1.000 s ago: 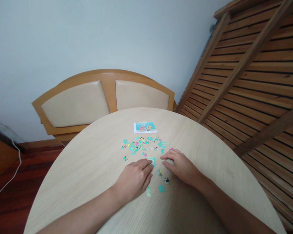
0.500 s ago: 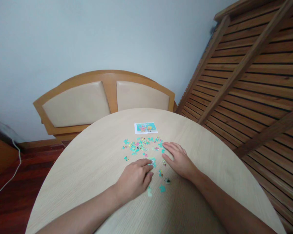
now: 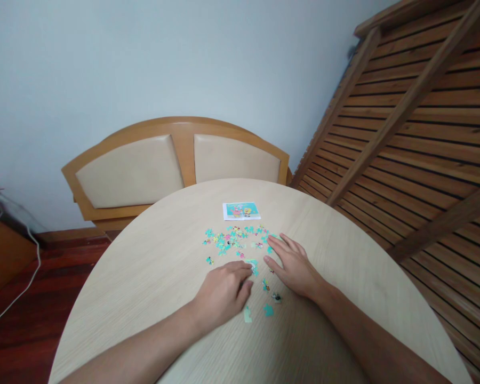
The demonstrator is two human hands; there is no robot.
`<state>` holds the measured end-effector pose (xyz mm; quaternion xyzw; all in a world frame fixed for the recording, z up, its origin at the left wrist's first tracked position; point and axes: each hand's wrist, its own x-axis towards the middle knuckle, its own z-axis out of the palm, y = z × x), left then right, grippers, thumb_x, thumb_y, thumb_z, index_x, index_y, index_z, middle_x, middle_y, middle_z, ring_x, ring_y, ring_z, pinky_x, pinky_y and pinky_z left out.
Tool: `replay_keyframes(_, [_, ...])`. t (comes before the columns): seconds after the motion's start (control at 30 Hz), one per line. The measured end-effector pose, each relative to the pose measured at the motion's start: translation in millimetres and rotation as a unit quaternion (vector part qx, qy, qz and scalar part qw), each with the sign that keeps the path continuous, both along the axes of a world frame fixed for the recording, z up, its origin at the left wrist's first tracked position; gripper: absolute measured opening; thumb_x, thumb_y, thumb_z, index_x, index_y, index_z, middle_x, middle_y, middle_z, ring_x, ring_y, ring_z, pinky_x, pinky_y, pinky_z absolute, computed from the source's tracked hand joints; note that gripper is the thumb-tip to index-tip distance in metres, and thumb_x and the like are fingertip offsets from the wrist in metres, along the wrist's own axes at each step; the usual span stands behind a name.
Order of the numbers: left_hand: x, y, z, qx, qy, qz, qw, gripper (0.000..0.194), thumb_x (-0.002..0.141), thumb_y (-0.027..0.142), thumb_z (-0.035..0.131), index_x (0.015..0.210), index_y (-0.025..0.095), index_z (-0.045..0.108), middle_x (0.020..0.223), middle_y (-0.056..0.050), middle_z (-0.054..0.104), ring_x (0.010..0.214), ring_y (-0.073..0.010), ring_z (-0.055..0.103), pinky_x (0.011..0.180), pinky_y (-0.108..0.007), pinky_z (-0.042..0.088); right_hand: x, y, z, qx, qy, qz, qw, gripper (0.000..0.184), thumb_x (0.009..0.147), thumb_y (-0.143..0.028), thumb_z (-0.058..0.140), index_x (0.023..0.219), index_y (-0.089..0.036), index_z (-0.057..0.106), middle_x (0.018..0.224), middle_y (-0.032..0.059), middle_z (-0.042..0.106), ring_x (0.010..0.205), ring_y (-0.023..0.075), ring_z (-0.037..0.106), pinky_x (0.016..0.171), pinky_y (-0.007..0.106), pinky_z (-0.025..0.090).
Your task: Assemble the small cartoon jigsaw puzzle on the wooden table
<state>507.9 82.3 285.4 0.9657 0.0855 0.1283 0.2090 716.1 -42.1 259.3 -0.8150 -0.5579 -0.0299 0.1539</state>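
I am monitoring two bare hands over the desk (image 3: pixel 144 288). The left hand (image 3: pixel 223 289) is resting its fingertips on a small teal-and-white puzzle section (image 3: pixel 255 268), in front of the loose pile (image 3: pixel 222 246). Its fingers are bending loosely, its thumb is standing apart, and it is pressing rather than grasping. The right hand (image 3: pixel 292 265) is lying palm down with fingers parted; it is apparently holding nothing. Its fingertips are overlapping the pile's right edge; I am not able to tell whether they are touching it.

Risk 1: Section shift. The left fingertips are bearing on a thin part; any sideways drag could be skewing it or parting its seams.

Risk 2: Piece displacement. The right thumb is hanging close beside a partly hidden piece (image 3: pixel 271 271); a low sweep could be pushing it out of place.

Risk 3: Misidentification. Many teal pieces are looking alike, so a wrong pick is remaining possible. The picture card (image 3: pixel 243 211) is lying beyond the pile, serving as a reference.

Risk 4: Wrist contact. A pale green piece (image 3: pixel 248 314) is lying near the left thumb, and a dark piece (image 3: pixel 276 297) is lying nearer the right wrist; retracting low could be scattering either.
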Motion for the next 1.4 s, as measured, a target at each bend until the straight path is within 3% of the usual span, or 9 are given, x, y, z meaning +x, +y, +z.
replay_keyframes(0.33, [4.3,11.5,-1.2,-0.045,-0.029,0.04,0.998,0.029,0.096,0.021,0.045,0.106,0.023,0.072,0.114,0.0,0.074,0.109,-0.019,0.068,0.098,-0.036,0.055,-0.1,-2.2,-1.0,-0.006,0.026,0.017,1.0,0.055,0.1,-0.051,0.04,0.145,-0.022,0.052,0.153,0.0073,0.048,0.147,0.0348,0.03,0.115,0.058,0.03])
replay_keyframes(0.47, [2.6,26.8,0.6,0.018,-0.023,0.096,0.995,0.027,0.096,0.023,0.047,0.109,0.021,0.07,0.12,-0.004,0.07,0.113,-0.0218,0.063,0.101,-0.038,0.051,-1.5,-1.7,1.6,-0.028,0.033,0.013,0.999,0.057,0.101,-0.051,0.037,0.148,-0.02,0.048,0.156,0.0057,0.043,0.149,0.034,0.027,0.117,0.058,0.027])
replay_keyframes(0.6, [-1.2,42.4,-1.3,0.117,0.021,0.174,0.978,0.036,0.094,0.033,0.055,0.123,0.013,0.063,0.135,-0.015,0.058,0.124,-0.0312,0.053,0.105,-0.046,0.047,-3.1,-1.9,2.9,-0.056,0.032,0.006,0.998,0.058,0.102,-0.05,0.032,0.15,-0.02,0.045,0.159,0.0053,0.038,0.15,0.0334,0.024,0.119,0.056,0.024])
replay_keyframes(0.83, [-1.8,50.7,-1.8,0.147,0.076,0.209,0.964,0.035,0.098,0.038,0.05,0.121,0.015,0.063,0.134,-0.013,0.059,0.12,-0.0319,0.054,0.101,-0.047,0.047,-3.3,-4.9,-1.0,-0.059,0.017,0.01,0.998,0.058,0.103,-0.052,0.028,0.152,-0.024,0.042,0.16,0.0063,0.036,0.15,0.0327,0.024,0.119,0.055,0.025])
replay_keyframes(0.93, [0.4,54.3,-6.5,0.144,0.05,0.194,0.969,0.04,0.098,0.041,0.049,0.128,0.017,0.06,0.138,-0.013,0.057,0.126,-0.0311,0.051,0.105,-0.047,0.044,-3.6,-5.3,-1.0,-0.06,0.019,0.01,0.998,0.059,0.103,-0.053,0.027,0.152,-0.024,0.042,0.16,0.0066,0.035,0.15,0.0326,0.024,0.118,0.056,0.025])
replay_keyframes(1.07, [5.6,57.9,-15.5,0.141,0.002,0.113,0.984,0.05,0.101,0.044,0.045,0.141,0.016,0.051,0.15,-0.013,0.048,0.139,-0.031,0.04,0.115,-0.05,0.035,-3.4,-5.6,-1.3,-0.053,0.021,0.014,0.998,0.057,0.103,-0.051,0.028,0.151,-0.024,0.043,0.16,0.0066,0.036,0.149,0.0333,0.025,0.118,0.058,0.026])
replay_keyframes(1.2, [6.4,56.6,-17.1,0.133,-0.004,0.067,0.989,0.046,0.102,0.042,0.043,0.136,0.015,0.057,0.148,-0.014,0.05,0.14,-0.0315,0.04,0.116,-0.053,0.033,-2.9,-6.2,-2.9,-0.043,0.018,0.016,0.999,0.055,0.104,-0.05,0.029,0.151,-0.025,0.043,0.159,0.0063,0.036,0.149,0.0333,0.027,0.118,0.058,0.026])
replay_keyframes(1.4, [3.3,48.0,-8.0,0.136,-0.01,0.054,0.989,0.04,0.101,0.039,0.046,0.13,0.015,0.061,0.143,-0.015,0.055,0.136,-0.0314,0.045,0.115,-0.052,0.035,-4.9,-5.6,-0.5,-0.043,0.021,0.016,0.999,0.054,0.103,-0.048,0.031,0.15,-0.025,0.044,0.159,0.0067,0.038,0.149,0.0338,0.026,0.117,0.059,0.026])
